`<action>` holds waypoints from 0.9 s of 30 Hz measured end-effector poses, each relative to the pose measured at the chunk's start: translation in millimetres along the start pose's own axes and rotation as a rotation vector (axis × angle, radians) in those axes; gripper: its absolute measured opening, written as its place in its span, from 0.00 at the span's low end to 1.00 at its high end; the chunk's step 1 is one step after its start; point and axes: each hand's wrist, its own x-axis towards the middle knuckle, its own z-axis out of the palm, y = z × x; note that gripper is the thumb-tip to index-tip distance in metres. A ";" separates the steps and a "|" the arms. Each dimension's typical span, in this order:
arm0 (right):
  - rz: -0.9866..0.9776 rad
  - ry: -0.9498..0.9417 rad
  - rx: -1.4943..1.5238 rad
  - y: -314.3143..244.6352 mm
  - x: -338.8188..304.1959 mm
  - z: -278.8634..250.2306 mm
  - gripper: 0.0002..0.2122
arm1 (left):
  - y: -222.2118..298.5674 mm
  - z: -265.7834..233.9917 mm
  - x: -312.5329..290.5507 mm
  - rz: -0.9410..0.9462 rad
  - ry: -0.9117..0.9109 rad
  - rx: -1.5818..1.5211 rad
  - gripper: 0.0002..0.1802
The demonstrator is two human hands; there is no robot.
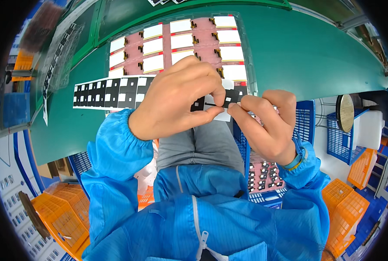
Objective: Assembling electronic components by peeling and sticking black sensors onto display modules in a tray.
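As right hand [265,122] pinches black piece [232,96] over near edge of green table [289,56], left hand [181,98] closes fingertips beside it, on what cannot tell; probable peel best slow, white strip [99,93] steadied, piece unbent

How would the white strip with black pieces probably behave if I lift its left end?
The white strip would probably sag, because it looks long and paper-thin. It is likely very light, since hardly any thickness shows. Its left end might slide easily, as nothing visible pins it.
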 end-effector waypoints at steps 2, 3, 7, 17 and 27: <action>-0.015 0.010 -0.007 -0.3 0.6 1.4 0.13 | -0.8 1.9 -0.3 -0.028 -0.049 -0.015 0.14; -0.031 0.020 -0.016 -0.7 0.4 1.4 0.13 | -1.4 2.6 0.2 -0.030 -0.050 -0.017 0.14; -0.043 -0.062 -0.008 -1.1 -2.3 -1.4 0.17 | -5.4 6.8 1.1 -0.058 -0.087 -0.047 0.13; -0.066 -0.053 -0.006 2.0 -7.4 4.1 0.12 | -8.5 15.5 -1.1 -0.007 -0.115 -0.103 0.11; -0.008 0.033 -0.076 11.4 -9.1 -15.0 0.15 | 8.1 -1.4 -22.7 -0.092 0.011 -0.168 0.10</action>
